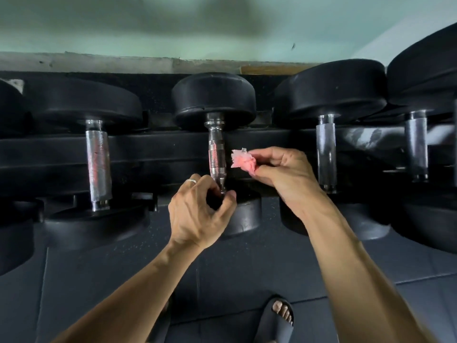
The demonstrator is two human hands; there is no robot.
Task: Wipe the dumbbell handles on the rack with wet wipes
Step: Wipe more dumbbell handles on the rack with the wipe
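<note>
My left hand (197, 209) grips the handle (216, 154) low; right hand (284, 169) pinches the wipe (243, 161). I should wrap it fully, then twist along.

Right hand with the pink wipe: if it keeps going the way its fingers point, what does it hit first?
Probably the knurled chrome handle of the middle dumbbell: the right hand points its crumpled pink wipe left at it; depth unclear.
</note>
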